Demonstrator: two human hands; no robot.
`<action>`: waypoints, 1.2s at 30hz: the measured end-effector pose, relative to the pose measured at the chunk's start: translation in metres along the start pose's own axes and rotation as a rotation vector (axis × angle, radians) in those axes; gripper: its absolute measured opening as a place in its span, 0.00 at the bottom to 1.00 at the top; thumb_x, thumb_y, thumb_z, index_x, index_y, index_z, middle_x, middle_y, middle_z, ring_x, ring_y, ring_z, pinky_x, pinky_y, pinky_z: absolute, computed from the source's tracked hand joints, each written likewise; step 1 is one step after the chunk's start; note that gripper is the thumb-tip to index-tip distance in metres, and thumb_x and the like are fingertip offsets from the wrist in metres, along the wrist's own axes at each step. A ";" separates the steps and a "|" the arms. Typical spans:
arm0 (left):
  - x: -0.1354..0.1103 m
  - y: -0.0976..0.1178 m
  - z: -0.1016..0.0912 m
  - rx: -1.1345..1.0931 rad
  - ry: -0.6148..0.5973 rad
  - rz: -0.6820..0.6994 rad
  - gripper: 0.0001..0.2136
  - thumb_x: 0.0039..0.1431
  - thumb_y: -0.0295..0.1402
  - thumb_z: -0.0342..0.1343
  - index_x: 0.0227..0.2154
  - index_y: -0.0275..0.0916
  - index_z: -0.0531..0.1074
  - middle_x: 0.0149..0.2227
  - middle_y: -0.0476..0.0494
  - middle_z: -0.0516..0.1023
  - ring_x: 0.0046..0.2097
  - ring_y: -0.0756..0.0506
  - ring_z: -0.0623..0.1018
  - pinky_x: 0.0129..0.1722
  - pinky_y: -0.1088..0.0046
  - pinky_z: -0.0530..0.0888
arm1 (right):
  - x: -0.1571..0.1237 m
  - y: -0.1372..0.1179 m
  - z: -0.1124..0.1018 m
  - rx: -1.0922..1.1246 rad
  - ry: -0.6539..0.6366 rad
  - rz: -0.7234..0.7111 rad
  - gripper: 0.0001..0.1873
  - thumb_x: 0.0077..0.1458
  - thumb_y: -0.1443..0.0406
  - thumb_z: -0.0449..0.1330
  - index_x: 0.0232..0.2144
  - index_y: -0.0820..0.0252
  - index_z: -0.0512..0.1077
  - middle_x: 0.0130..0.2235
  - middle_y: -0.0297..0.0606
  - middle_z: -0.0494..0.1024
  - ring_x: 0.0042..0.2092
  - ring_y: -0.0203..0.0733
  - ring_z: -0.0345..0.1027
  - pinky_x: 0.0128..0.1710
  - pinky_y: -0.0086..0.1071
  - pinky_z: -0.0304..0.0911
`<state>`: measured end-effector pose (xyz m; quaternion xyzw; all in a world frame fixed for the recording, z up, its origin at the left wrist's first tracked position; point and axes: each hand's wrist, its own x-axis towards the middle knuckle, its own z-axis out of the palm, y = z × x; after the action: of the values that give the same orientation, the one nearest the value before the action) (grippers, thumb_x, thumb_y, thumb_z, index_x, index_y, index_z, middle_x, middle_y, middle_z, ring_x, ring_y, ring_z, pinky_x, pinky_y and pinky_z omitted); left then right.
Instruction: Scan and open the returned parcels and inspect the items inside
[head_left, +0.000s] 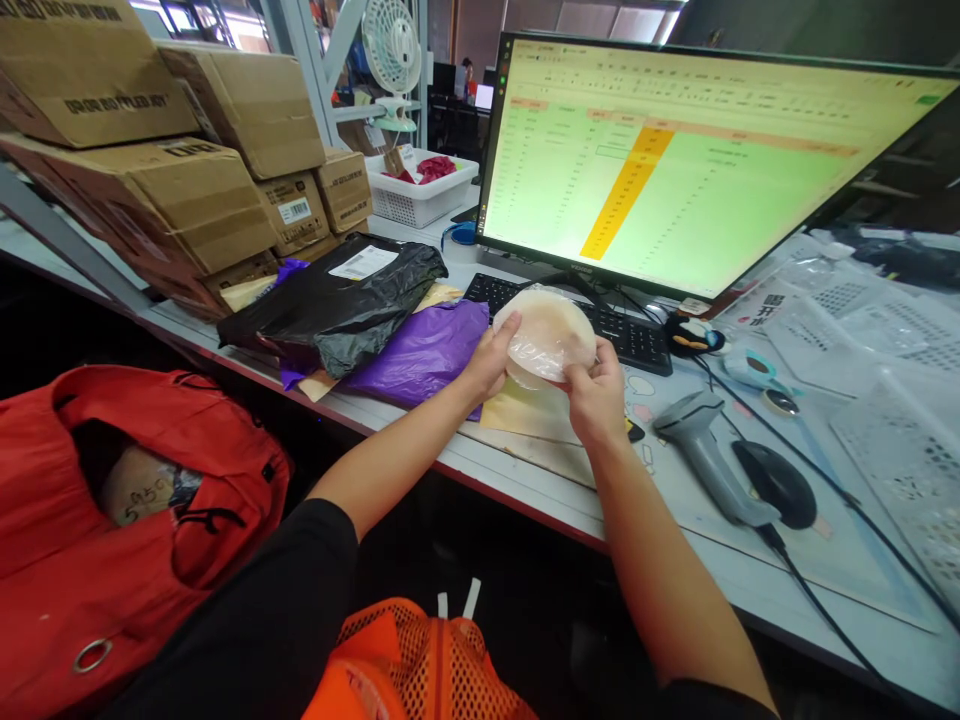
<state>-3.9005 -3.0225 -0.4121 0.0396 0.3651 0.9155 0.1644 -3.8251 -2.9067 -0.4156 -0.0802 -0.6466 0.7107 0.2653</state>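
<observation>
Between my two hands is a round, beige, dome-shaped pad (547, 335) wrapped in clear, shiny plastic. My left hand (491, 358) grips its left edge, thumb on top. At the lower right edge, my right hand (598, 395) pinches the wrapping, fingers closed. The pad is held above the desk, covering part of a black keyboard (637, 340). A yellow envelope (525, 408) lies under the hands. Close to my left hand, a purple mailing bag (420, 355) rests partly beneath a black plastic parcel (337, 300) with a white label.
Cardboard boxes (172, 200) are stacked at left. A large monitor (675, 180) stands behind the keyboard. On the right are a grey barcode scanner (709, 455), a black mouse (774, 483), cables and white plastic baskets (900, 400). A red bag (247, 450) hangs below the desk edge.
</observation>
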 end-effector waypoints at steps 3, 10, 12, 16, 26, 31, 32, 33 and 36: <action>0.003 0.001 0.001 0.005 0.110 0.076 0.08 0.66 0.34 0.61 0.40 0.34 0.78 0.41 0.38 0.85 0.54 0.38 0.82 0.60 0.60 0.74 | -0.002 0.001 0.000 -0.150 -0.045 -0.008 0.23 0.39 0.64 0.59 0.42 0.55 0.69 0.34 0.32 0.77 0.34 0.40 0.72 0.31 0.32 0.72; 0.005 0.003 -0.004 0.018 0.055 0.188 0.10 0.63 0.25 0.58 0.45 0.40 0.78 0.39 0.47 0.83 0.47 0.45 0.82 0.56 0.66 0.74 | -0.007 -0.001 -0.001 -0.508 -0.072 -0.144 0.08 0.45 0.63 0.60 0.31 0.55 0.67 0.31 0.34 0.76 0.31 0.41 0.68 0.33 0.35 0.64; 0.005 0.002 -0.007 0.061 -0.014 0.241 0.11 0.62 0.25 0.59 0.45 0.41 0.79 0.41 0.47 0.83 0.48 0.46 0.82 0.57 0.68 0.73 | -0.006 -0.001 -0.003 -0.620 -0.078 -0.165 0.07 0.46 0.61 0.61 0.28 0.55 0.67 0.29 0.34 0.74 0.30 0.41 0.65 0.34 0.36 0.63; 0.006 0.003 -0.013 0.145 -0.052 0.307 0.10 0.59 0.25 0.64 0.43 0.42 0.81 0.46 0.47 0.83 0.54 0.44 0.79 0.61 0.70 0.70 | -0.002 -0.002 -0.009 -0.763 0.031 -0.321 0.17 0.53 0.50 0.63 0.25 0.55 0.67 0.32 0.38 0.70 0.36 0.46 0.64 0.40 0.42 0.64; -0.005 0.013 -0.011 0.270 -0.341 0.022 0.10 0.60 0.38 0.67 0.42 0.40 0.83 0.47 0.39 0.84 0.51 0.38 0.81 0.55 0.65 0.75 | 0.005 -0.005 -0.024 -0.266 -0.121 -0.083 0.21 0.51 0.55 0.69 0.45 0.53 0.70 0.30 0.31 0.74 0.28 0.38 0.64 0.25 0.30 0.60; -0.003 0.024 -0.012 0.247 -0.383 -0.068 0.10 0.61 0.38 0.65 0.41 0.38 0.83 0.48 0.37 0.84 0.52 0.36 0.81 0.57 0.61 0.74 | 0.003 -0.010 -0.024 -0.188 -0.098 -0.089 0.27 0.48 0.58 0.70 0.50 0.51 0.70 0.35 0.32 0.77 0.31 0.39 0.69 0.29 0.31 0.64; -0.004 0.029 -0.013 0.270 -0.402 -0.082 0.10 0.59 0.36 0.67 0.41 0.38 0.83 0.48 0.36 0.83 0.54 0.35 0.80 0.59 0.60 0.73 | 0.004 -0.012 -0.027 -0.191 -0.114 -0.073 0.28 0.48 0.58 0.71 0.51 0.51 0.71 0.35 0.32 0.77 0.31 0.39 0.69 0.29 0.31 0.64; -0.005 0.034 -0.014 0.298 -0.428 -0.095 0.12 0.56 0.34 0.70 0.42 0.37 0.83 0.49 0.35 0.83 0.56 0.34 0.79 0.60 0.59 0.72 | 0.004 -0.014 -0.030 -0.199 -0.146 -0.046 0.28 0.47 0.59 0.71 0.52 0.52 0.72 0.35 0.33 0.77 0.31 0.40 0.69 0.29 0.31 0.64; -0.012 0.045 -0.016 0.336 -0.489 -0.138 0.25 0.42 0.28 0.77 0.47 0.38 0.81 0.54 0.32 0.80 0.64 0.31 0.73 0.63 0.57 0.70 | 0.007 -0.024 -0.043 -0.255 -0.273 0.032 0.26 0.45 0.60 0.72 0.48 0.56 0.76 0.34 0.35 0.79 0.32 0.41 0.69 0.29 0.32 0.64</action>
<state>-3.9043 -3.0674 -0.3924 0.2608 0.4628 0.7921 0.3006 -3.8050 -2.8649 -0.3978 -0.0264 -0.7602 0.6312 0.1515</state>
